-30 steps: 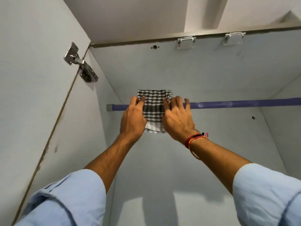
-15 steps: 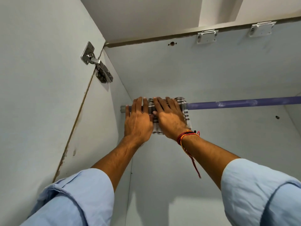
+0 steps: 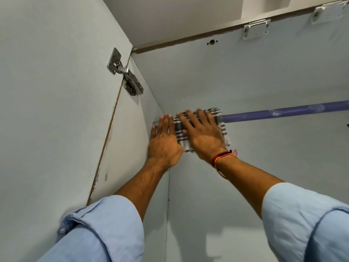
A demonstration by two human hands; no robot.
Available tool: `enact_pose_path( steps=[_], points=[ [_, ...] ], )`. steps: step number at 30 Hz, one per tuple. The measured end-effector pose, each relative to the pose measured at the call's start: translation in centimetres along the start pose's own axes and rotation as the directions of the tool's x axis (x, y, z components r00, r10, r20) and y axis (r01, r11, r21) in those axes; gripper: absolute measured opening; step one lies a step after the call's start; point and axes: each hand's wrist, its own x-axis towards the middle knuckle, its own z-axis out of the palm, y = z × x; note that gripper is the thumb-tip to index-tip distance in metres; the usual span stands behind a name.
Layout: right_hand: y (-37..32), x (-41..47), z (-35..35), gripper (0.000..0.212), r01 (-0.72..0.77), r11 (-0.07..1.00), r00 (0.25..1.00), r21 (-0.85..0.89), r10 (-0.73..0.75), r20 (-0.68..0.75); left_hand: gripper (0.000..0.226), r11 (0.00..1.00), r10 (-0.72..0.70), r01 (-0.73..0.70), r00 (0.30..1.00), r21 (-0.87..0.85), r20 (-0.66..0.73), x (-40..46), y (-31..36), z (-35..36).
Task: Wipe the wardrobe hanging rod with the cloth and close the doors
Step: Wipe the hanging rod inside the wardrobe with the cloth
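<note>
The checked woven cloth [image 3: 200,127] drapes a smooth, slightly scuffed purple rod [image 3: 283,113], beside matt pale laminate panels [image 3: 245,76] and a shiny metal hinge [image 3: 124,72].

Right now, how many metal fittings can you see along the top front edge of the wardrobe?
2. One catch plate sits under the top front edge, right of the small hole; the second catch plate is further right, near the picture's corner. More may lie outside the view.

Count from my view: one purple rod [image 3: 283,112], one checked cloth [image 3: 220,118] draped at its left end, my two hands on it, left hand [image 3: 164,142], right hand [image 3: 203,137], one door hinge [image 3: 125,72] up-left of the rod, two metal catches above it.
</note>
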Motion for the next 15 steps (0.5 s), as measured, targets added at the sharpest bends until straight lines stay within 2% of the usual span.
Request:
enact_pose_path(
  steps=[4, 11, 15],
  points=[
    [-0.8, 0.6, 0.1, 0.062, 0.001, 1.0, 1.0, 0.019, -0.001, 0.005, 0.092, 1.0, 0.009, -0.009, 1.0, -0.009, 0.007, -0.1, 0.0, -0.3],
    [6.7, -2.7, -0.9, 0.048, -0.109, 0.994, 0.993, -0.016, 0.108, -0.054, 0.092, 0.999, -0.024, 0.025, 0.999, -0.03, 0.028, -0.1, 0.2, -0.4],
    [6.5, -3.0, -1.6, 0.048, -0.148, 0.989, 0.988, -0.017, 0.147, -0.05, 0.095, 0.999, -0.039, 0.039, 0.998, -0.012, 0.047, 0.0, 0.5, -0.4]
  ],
)
